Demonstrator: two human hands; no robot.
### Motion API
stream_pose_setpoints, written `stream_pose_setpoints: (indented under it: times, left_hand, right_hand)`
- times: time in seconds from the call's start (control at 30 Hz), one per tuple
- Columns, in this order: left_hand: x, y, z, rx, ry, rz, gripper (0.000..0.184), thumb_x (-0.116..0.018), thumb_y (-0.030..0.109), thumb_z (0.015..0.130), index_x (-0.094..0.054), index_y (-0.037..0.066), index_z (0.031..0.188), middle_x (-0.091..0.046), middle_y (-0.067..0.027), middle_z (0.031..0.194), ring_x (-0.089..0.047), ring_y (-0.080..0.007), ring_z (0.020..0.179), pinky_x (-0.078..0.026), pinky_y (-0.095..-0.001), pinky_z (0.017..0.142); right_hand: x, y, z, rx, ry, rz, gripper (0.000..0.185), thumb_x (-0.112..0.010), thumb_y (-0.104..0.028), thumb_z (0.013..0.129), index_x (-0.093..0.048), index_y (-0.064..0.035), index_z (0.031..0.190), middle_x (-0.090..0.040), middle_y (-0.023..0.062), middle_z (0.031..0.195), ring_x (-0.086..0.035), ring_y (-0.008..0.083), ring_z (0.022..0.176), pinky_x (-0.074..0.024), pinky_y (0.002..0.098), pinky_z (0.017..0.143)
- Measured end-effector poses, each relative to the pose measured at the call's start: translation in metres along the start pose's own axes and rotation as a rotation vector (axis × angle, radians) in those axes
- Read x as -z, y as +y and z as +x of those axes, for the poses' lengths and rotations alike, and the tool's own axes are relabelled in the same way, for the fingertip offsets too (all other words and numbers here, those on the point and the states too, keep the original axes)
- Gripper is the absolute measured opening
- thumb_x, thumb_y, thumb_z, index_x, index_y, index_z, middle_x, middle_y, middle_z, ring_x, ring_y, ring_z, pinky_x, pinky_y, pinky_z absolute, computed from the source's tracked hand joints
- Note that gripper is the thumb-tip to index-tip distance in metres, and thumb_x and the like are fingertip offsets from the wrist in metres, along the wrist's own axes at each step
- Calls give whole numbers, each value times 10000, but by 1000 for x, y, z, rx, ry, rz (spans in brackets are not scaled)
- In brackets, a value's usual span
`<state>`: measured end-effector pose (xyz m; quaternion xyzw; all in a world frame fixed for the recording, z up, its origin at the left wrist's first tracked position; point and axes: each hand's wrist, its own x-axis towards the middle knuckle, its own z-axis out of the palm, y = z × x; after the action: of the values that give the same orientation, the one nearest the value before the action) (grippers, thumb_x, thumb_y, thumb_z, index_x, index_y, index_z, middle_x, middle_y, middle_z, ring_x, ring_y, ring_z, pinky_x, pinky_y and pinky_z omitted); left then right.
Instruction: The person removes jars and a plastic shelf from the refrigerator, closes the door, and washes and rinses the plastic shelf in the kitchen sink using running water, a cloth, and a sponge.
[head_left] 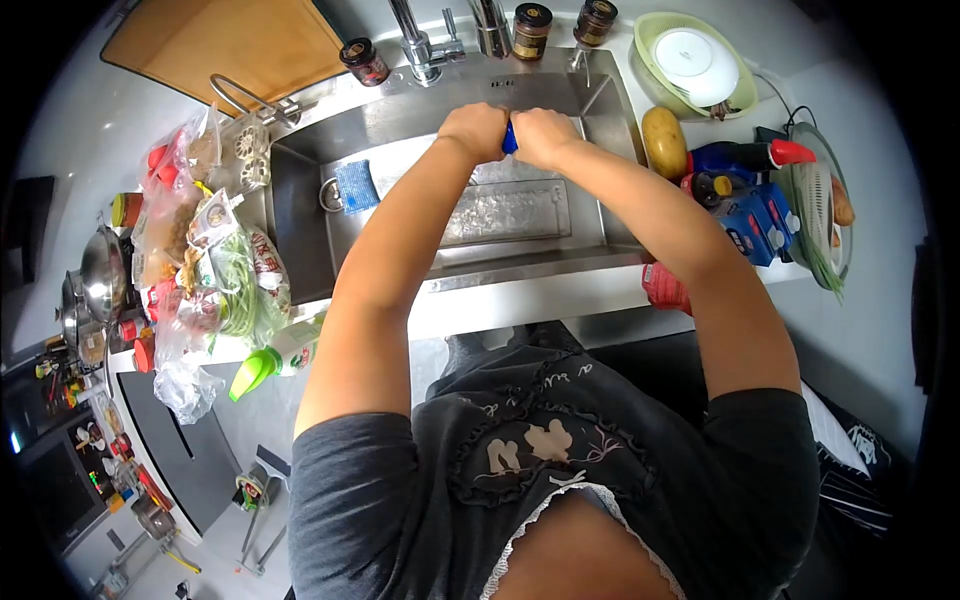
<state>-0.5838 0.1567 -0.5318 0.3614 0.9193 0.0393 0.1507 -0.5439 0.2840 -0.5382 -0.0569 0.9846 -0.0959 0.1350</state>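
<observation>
Both hands meet over the far half of a steel sink [300,225], arms stretched forward. Left hand [478,132] and right hand [543,138] side by side, fingers curled into fists around a blue item [510,138]; only a small patch shows between them, so its kind cannot be told. Item sits above the basin, just in front of the faucet [418,50]. In the basin, left side: a blue cloth [357,187]. Beneath the forearms, a wet-looking rectangular metal panel [505,212]. Table [560,300] right of sink: potato [664,143], near a pale green basket [645,50] holding a white dish [690,52]. Left: bagged green vegetables [240,290], green-capped bottle [280,360].
</observation>
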Motion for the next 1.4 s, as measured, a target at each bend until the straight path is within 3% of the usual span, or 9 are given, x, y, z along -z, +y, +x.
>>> stream_pose_setpoints:
  times: [0.2, 0.3, 0.73, 0.83, 0.93, 1.03, 1.13, 1.27, 1.4]
  left_hand:
    - [-18, -17, 23, -147, 101, -171, 329, -674, 230, 606, -612, 33, 863, -643, -159, 844, -637, -260, 772, -518, -370, 681]
    - [8, -11, 17, -23, -241, -686, 267, -678, 210, 652, -590, 22, 821, -624, -74, 694, -624, -178, 663, -500, -308, 559]
    - [14, -17, -7, 137, -379, -1050, 257, -682, 255, 654, -562, 92, 813, -501, 6, 619, -364, -61, 472, -251, -202, 396]
    - [6, -32, -11, 135, -379, -942, 317, -699, 251, 652, -553, 75, 872, -518, 5, 634, -413, -76, 479, -302, -203, 400]
    - [-24, -61, -19, 111, -224, -749, 413, -732, 254, 633, -539, 43, 930, -547, -27, 663, -488, -103, 503, -379, -216, 427]
    - [-37, -105, -53, 311, -182, -525, 612, -767, 281, 594, -500, -30, 1048, -623, -127, 715, -607, -164, 565, -468, -289, 470]
    - [-78, -169, -88, 649, -205, -499, 340, -735, 273, 615, -635, 20, 818, -603, -78, 615, -576, -158, 481, -483, -274, 475]
    - [-117, -194, -144, 1130, -31, -647, 460, -739, 255, 622, -593, 40, 1001, -613, -110, 882, -608, -193, 691, -514, -289, 490]
    - [-148, -198, -165, 1460, -15, -629, 696, -769, 285, 613, -421, -29, 1129, -599, -142, 944, -615, -189, 660, -513, -296, 453]
  right_hand:
    - [6, 19, 1, 268, 242, -188, 187, -509, -125, 780, -572, -87, 952, -625, 120, 847, -622, 304, 786, -504, 407, 654]
    - [24, 24, 5, 372, 315, -234, 162, -522, -134, 766, -562, -98, 918, -615, 112, 854, -628, 295, 729, -511, 395, 605]
    - [29, 22, 9, 600, 401, -221, 139, -549, -159, 748, -540, -113, 879, -580, 110, 839, -626, 283, 750, -518, 360, 586]
    - [6, 6, 10, 461, 422, -153, 144, -534, -152, 763, -529, -113, 901, -574, 106, 844, -622, 285, 767, -514, 361, 603]
    - [-25, -21, 15, 267, 288, 50, 532, -682, -121, 652, -442, -149, 1126, -520, 111, 986, -579, 305, 883, -496, 393, 711]
    - [-50, -44, 14, 162, 215, 348, 881, -697, -235, 702, -140, -153, 1379, -326, 239, 1287, -364, 401, 1175, -383, 441, 941]
    - [-94, -60, 14, 88, 226, 366, 961, -691, -268, 715, -25, -139, 1397, -199, 264, 1373, -229, 437, 1256, -283, 441, 1025]
    - [-191, -95, 28, 363, 18, 52, 375, -588, -166, 773, -545, -104, 1141, -394, 163, 1282, -368, 346, 1192, -299, 418, 1017]
    - [-236, -145, 25, 436, -247, 191, 293, -492, -93, 781, -615, -148, 1041, -498, 126, 1161, -409, 282, 1155, -242, 423, 1035]
